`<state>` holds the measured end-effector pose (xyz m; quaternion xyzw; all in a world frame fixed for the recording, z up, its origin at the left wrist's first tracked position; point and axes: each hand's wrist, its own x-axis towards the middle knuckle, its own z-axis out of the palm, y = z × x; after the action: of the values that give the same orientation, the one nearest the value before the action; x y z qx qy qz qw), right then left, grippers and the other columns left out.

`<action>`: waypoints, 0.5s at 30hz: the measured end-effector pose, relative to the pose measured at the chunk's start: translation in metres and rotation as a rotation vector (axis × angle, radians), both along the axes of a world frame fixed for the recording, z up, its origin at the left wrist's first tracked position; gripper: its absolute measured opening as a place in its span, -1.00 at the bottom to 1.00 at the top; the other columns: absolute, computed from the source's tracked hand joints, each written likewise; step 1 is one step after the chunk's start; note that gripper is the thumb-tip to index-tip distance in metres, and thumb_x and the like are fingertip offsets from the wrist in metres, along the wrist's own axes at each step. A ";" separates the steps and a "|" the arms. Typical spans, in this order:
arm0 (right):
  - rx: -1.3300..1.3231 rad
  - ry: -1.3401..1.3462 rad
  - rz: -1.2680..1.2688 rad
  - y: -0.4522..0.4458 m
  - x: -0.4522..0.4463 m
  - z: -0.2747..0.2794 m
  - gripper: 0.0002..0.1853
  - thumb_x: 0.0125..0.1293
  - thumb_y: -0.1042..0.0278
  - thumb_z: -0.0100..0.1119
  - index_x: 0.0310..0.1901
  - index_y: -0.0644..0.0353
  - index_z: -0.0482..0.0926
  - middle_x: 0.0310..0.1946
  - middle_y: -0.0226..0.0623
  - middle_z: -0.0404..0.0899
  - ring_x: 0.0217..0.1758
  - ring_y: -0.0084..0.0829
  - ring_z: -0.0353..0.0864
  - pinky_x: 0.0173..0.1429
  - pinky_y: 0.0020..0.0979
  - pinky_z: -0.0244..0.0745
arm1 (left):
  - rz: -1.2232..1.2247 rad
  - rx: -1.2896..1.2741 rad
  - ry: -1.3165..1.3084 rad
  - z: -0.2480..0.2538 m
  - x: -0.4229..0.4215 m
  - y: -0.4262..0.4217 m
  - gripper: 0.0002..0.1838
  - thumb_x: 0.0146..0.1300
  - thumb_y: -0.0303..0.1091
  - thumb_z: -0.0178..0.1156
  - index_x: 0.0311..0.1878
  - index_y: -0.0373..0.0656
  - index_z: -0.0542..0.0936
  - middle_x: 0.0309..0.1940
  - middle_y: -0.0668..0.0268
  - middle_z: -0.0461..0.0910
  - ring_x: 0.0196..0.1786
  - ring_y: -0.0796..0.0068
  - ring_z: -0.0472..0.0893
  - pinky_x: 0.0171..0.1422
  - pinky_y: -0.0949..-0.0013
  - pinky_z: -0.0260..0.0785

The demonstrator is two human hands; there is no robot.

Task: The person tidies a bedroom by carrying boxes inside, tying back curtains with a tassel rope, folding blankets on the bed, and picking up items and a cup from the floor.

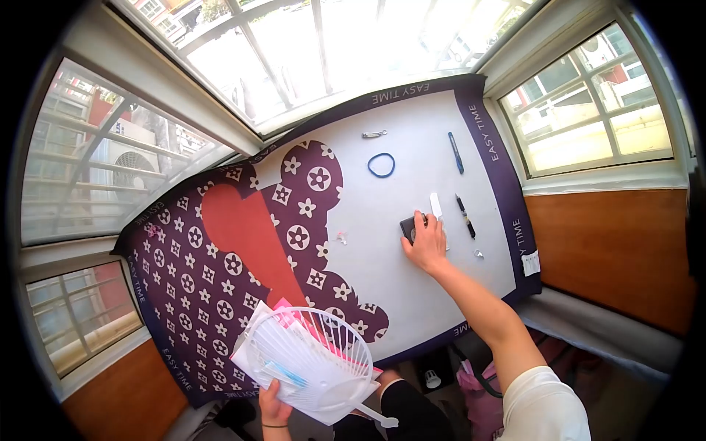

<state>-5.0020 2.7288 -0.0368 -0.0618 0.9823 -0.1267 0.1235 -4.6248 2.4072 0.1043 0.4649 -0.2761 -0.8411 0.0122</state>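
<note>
My left hand (273, 404) grips a bundle of sheets at the lower edge of the view. In that bundle are white papers (316, 393), a pink sheet (293, 314) and a white plastic fan frame (358, 345) with thin ribs. Something light blue (285, 375) shows through the ribs. Over on the white part of the mat, my right hand (428, 246) has its fingers closed over a small dark, flat, box-like object (407, 228). A narrow white strip (435, 205) lies just beyond those fingers. Right of the hand are a black pen (465, 215) and a small shiny piece (479, 253).
A patterned mat (187, 309) covers the table below barred windows (316, 51). Farther back on it lie a nail clipper (373, 134), a blue loop (381, 175) and a blue pen (456, 153). A tiny clear-pink item (341, 237) sits mid-mat. A pink bag (482, 400) is below.
</note>
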 end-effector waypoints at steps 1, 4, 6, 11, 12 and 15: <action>-0.010 -0.003 -0.006 0.003 0.001 -0.001 -0.14 0.06 0.14 0.43 0.39 0.15 0.26 0.18 0.04 0.26 0.15 0.01 0.34 0.19 -0.04 0.36 | -0.009 -0.006 0.002 -0.002 -0.004 0.001 -0.30 0.30 -0.47 0.17 0.48 -0.28 0.16 0.36 0.09 0.37 0.36 0.02 0.40 0.46 -0.07 0.24; -0.129 -0.011 -0.093 -0.004 0.016 0.023 -0.13 0.09 0.09 0.43 0.38 0.26 0.26 0.26 0.11 0.22 0.21 0.04 0.33 0.28 -0.07 0.34 | -0.085 -0.035 -0.015 0.002 -0.015 -0.001 -0.35 0.34 -0.45 0.13 0.47 -0.26 0.18 0.34 0.10 0.39 0.35 0.04 0.42 0.46 -0.06 0.25; -0.357 0.040 -0.163 -0.008 0.048 0.048 -0.14 0.13 0.06 0.41 0.38 0.31 0.24 0.30 0.16 0.19 0.25 0.05 0.33 0.31 -0.08 0.33 | -0.145 -0.065 -0.005 0.009 -0.022 -0.003 -0.38 0.36 -0.44 0.10 0.46 -0.26 0.20 0.32 0.11 0.42 0.33 0.06 0.44 0.45 -0.04 0.27; -1.059 -0.420 -0.438 0.012 0.203 0.145 -0.15 0.27 -0.04 0.29 0.42 0.34 0.20 0.22 -0.03 0.37 0.20 -0.18 0.48 0.25 -0.22 0.43 | -0.323 -0.117 0.098 0.073 -0.056 0.006 -0.45 0.43 -0.38 0.06 0.43 -0.30 0.24 0.30 0.11 0.44 0.31 0.10 0.46 0.45 -0.01 0.26; -1.414 -0.668 -0.583 0.021 0.235 0.167 -0.20 0.35 -0.06 0.20 0.44 0.29 0.19 0.25 -0.15 0.37 0.22 -0.28 0.46 0.24 -0.27 0.43 | -0.403 -0.097 0.131 0.084 -0.062 0.014 -0.46 0.44 -0.36 0.04 0.43 -0.31 0.24 0.31 0.10 0.44 0.31 0.10 0.46 0.45 0.00 0.26; -1.829 -0.826 -0.527 0.049 0.318 0.279 -0.20 0.41 -0.11 0.13 0.50 0.17 0.13 0.36 -0.27 0.31 0.40 -0.37 0.28 0.39 -0.22 0.27 | -0.594 0.063 0.203 0.124 -0.069 0.038 -0.45 0.47 -0.26 0.01 0.44 -0.28 0.26 0.30 0.09 0.43 0.31 0.08 0.44 0.43 -0.08 0.27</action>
<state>-4.6836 2.7774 0.2419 0.1333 0.3743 -0.8582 0.3250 -4.6940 2.4448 0.2283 0.2779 -0.3710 -0.8580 -0.2212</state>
